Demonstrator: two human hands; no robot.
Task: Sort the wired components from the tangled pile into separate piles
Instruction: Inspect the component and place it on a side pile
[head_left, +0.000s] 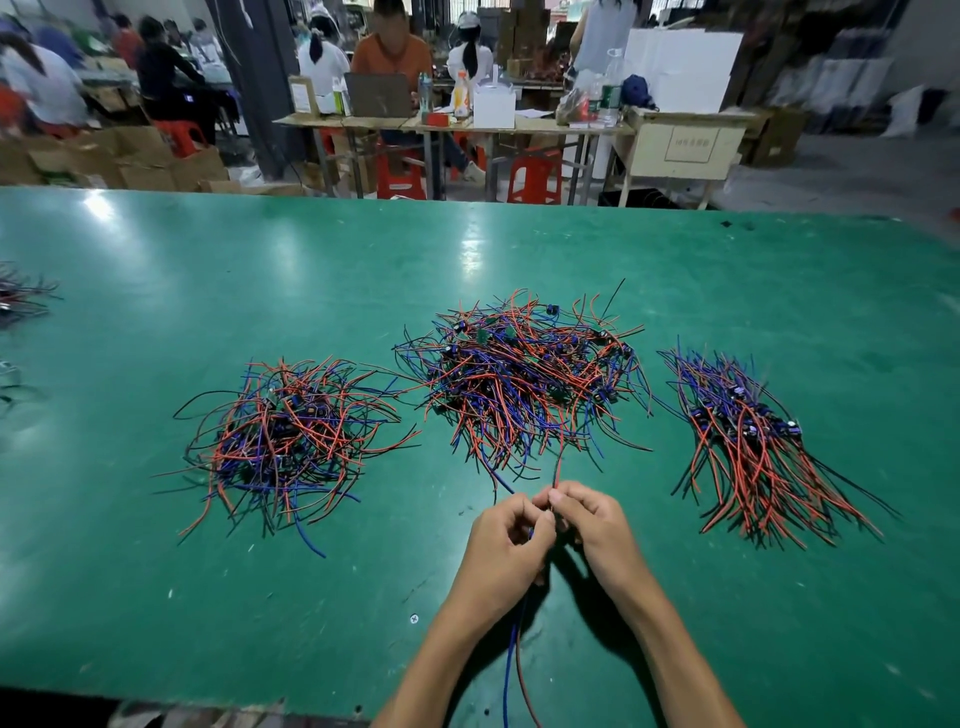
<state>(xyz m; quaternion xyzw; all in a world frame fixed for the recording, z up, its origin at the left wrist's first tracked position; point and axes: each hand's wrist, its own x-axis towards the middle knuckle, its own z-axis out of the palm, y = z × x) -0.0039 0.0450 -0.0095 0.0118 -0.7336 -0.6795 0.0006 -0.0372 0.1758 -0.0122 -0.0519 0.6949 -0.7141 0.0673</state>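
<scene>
A big green table (156, 597) fills most of the picture. It is shiny, with bright spots of light near the upper left and the middle top. It has small scratches and tiny bits on it.

Behind the table, at the top of the picture, is a busy workroom. People sit at a long desk (452, 123) with a laptop (378, 94), bottles and a white box on it. Red stools (535, 179) stand under the desk. Brown cardboard boxes (119, 158) sit on the floor at the upper left.

Three piles of wired parts lie on the table. The tangled pile (524, 379) is in the middle. Its red, blue and black wires cross every way, with small dark parts mixed in. The left pile (291, 441) is a messy round heap too. The right pile (753, 441) is neater, with its wires lying mostly side by side and pointing toward the lower right.

Just below the middle pile, the left hand (506, 545) and the right hand (592, 525) are close together. Both have curled fingers and pinch one wired part (540, 519) between them. A red wire goes up from the hands to the middle pile. A blue wire (511, 654) and a red wire hang down toward the bottom of the picture.

More wires (21, 299) show at the far left edge.
</scene>
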